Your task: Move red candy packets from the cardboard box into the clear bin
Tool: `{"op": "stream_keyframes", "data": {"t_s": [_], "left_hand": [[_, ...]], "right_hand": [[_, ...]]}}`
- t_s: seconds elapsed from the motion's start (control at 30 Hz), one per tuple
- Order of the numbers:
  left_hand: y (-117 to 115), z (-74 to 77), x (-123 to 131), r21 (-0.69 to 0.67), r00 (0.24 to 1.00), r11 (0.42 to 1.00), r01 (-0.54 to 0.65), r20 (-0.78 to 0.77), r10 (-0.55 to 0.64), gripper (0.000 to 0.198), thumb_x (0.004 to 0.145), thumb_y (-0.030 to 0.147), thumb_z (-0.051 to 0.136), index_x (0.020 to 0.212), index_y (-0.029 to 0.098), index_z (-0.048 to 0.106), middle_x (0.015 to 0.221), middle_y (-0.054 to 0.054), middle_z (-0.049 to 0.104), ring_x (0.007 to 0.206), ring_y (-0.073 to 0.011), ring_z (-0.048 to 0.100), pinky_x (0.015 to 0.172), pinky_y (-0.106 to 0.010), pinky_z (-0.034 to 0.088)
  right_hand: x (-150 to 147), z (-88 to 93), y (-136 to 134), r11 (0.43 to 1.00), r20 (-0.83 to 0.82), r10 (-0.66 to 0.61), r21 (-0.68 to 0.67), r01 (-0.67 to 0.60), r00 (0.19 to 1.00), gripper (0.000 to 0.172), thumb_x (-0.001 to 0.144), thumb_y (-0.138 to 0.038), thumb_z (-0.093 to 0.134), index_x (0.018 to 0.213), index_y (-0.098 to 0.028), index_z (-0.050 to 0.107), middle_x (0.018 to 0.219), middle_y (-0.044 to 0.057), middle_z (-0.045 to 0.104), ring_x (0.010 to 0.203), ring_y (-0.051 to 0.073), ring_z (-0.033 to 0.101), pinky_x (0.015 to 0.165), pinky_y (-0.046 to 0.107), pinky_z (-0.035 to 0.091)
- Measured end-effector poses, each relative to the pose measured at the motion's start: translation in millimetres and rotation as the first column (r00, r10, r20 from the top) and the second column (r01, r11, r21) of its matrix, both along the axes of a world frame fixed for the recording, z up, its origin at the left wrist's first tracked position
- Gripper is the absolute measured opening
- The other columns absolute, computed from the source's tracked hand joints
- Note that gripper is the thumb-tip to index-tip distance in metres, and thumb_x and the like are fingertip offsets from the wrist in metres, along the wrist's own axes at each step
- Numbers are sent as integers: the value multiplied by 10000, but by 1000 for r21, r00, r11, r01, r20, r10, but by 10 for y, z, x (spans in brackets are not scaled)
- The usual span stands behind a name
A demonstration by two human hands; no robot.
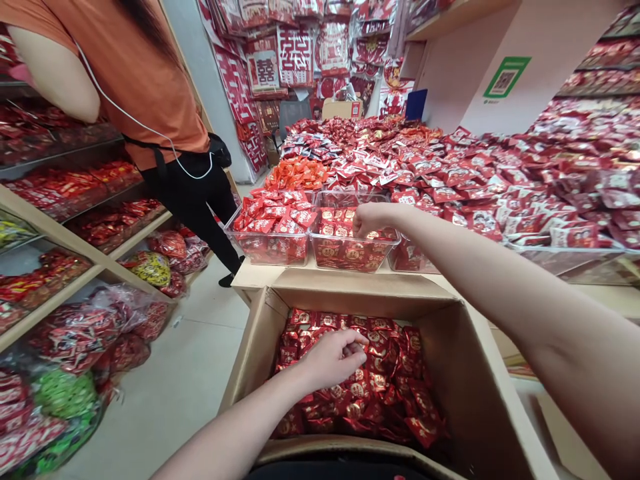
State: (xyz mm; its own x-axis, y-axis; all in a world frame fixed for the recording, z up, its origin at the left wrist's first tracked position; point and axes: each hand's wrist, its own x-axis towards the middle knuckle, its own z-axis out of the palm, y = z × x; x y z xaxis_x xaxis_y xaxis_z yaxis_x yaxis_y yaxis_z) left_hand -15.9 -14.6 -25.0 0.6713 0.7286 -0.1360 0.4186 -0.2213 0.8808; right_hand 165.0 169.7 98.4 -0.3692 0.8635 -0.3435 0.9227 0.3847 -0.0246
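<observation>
My left hand [336, 357] is over the open cardboard box [360, 295], fingers curled in and thumb near the index finger. Below it, small red wrapped packets with gold print [357, 390] lie in rows. I cannot make out whether a packet is inside the curled fingers. Reaching forward, my right hand [373, 220] dips into a clear plastic bin [353, 257] at its right side. Its fingers point down, bunched together against similar red packets [333, 223]; what they hold, if anything, is hidden.
Left of that bin, another clear bin [265, 248] holds red packets. Heaps of red packets [450, 167] cover the display behind and to the right. At left, a person in an orange shirt [135, 73] stands by shelves with bagged goods [85, 327]. Pale floor [193, 373] lies between.
</observation>
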Motion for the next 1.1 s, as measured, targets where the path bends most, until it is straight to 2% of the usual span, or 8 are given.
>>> {"op": "stream_keyframes", "data": {"t_s": [0.07,0.17,0.33,0.47,0.67,0.93,1.1], "left_hand": [[0,0,-9,5,1000,1000,-2,0,2,204,756,240,447,907,187,572,743,-4,585,661,-126,525,617,-227,416],[-1,12,-17,27,1000,1000,-4,-3,4,215,759,237,441,925,191,569,769,-9,597,670,-127,532,619,-226,414],[-1,52,-25,103,999,994,28,-18,-26,229,758,227,431,929,188,579,769,-12,607,672,-130,535,632,-231,410],[10,48,-29,93,1000,996,15,-26,-12,245,759,229,424,952,182,569,795,-20,613,681,-133,545,631,-227,415],[11,48,-14,151,998,988,30,-62,-21,235,753,232,433,925,183,587,783,-13,612,683,-133,538,648,-227,408],[32,1,-24,58,999,998,-17,-34,19,248,766,263,423,952,187,567,776,-11,611,663,-122,534,624,-220,411],[46,-37,-16,-15,997,997,-72,20,72,249,766,295,429,935,177,569,706,-8,577,633,-120,510,596,-217,409]], "right_hand": [[-49,-51,29,998,23,-12,-69,14,1000,195,597,-268,644,766,-179,681,756,37,654,676,160,564,547,233,393],[-76,-105,36,995,29,-18,-100,21,999,225,597,-318,640,762,-172,685,715,43,646,632,156,555,525,239,391],[-26,-114,43,993,7,-5,-117,6,1000,295,571,-389,637,772,-178,684,690,31,630,607,153,544,505,240,383],[30,-101,33,991,28,-6,-132,9,1000,301,520,-408,664,701,-167,686,650,34,620,574,159,531,491,256,378],[46,-102,-7,993,39,-7,-119,12,999,337,510,-410,665,720,-147,685,680,54,617,605,177,535,500,266,374],[111,-161,69,982,-13,-1,-188,-1,1000,322,527,-378,650,769,-169,691,731,38,640,629,163,540,536,245,380],[177,-177,75,986,-72,-3,-167,-9,997,273,552,-328,613,754,-163,692,697,33,638,620,158,528,529,240,372]]}}
